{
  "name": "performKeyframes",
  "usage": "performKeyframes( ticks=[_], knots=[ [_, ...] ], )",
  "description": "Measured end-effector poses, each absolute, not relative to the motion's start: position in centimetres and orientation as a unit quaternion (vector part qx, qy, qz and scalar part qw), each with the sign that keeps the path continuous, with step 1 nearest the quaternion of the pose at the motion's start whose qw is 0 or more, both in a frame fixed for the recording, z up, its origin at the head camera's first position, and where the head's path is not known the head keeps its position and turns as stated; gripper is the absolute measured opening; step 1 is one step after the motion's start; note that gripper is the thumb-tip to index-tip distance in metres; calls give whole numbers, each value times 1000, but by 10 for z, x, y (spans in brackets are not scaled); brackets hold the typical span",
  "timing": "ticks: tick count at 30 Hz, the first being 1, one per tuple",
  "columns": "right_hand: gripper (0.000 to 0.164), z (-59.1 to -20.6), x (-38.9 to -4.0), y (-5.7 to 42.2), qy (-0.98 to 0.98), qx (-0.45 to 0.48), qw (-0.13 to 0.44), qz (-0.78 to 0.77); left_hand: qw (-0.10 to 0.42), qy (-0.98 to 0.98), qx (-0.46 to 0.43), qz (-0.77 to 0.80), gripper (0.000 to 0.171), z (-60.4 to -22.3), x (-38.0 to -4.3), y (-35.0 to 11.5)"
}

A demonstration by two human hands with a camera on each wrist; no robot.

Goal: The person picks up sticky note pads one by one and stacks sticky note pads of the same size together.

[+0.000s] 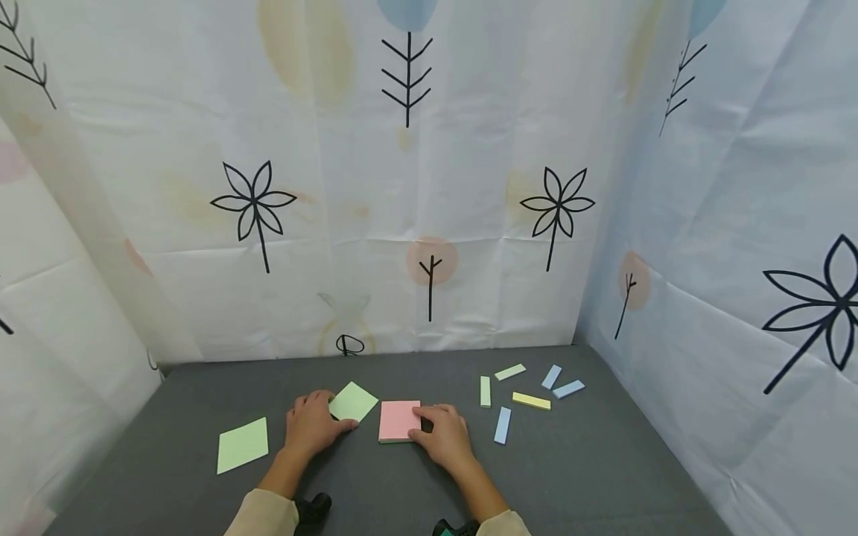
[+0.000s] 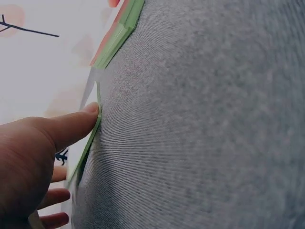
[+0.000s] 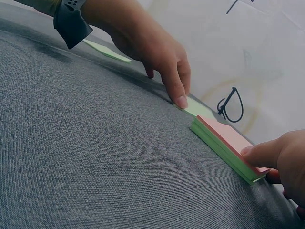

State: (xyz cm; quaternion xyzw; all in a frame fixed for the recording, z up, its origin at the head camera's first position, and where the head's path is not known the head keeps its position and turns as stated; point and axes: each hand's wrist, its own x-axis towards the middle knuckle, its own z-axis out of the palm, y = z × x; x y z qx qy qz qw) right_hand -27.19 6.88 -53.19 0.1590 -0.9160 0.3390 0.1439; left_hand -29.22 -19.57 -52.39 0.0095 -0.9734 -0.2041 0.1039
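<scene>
A light green square sticky note lies turned like a diamond on the table. My left hand holds it, thumb at the near edge and index finger at its left corner. To its right is a stack of sticky notes, pink on top with green layers below. My right hand grips the stack's right side, thumb on the near right corner and index finger on the far right. The right fingertips are partly hidden in the right wrist view.
Another green sticky note lies at the left. On the right are scattered small strips: a yellow strip, pale green strips and several blue strips. Patterned white cloth walls the grey table at the back and sides.
</scene>
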Motion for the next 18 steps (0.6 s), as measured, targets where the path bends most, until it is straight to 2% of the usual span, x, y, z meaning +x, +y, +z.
performKeyframes(
  ticks=[12,18],
  knots=[
    [39,-530,-269,68,-914,157,153,342,157,-958,-10,-238,78,-521,-290,-185],
    [38,-531,-269,68,-911,168,172,335,175,-950,-24,-259,68,-518,-289,-179]
  ],
)
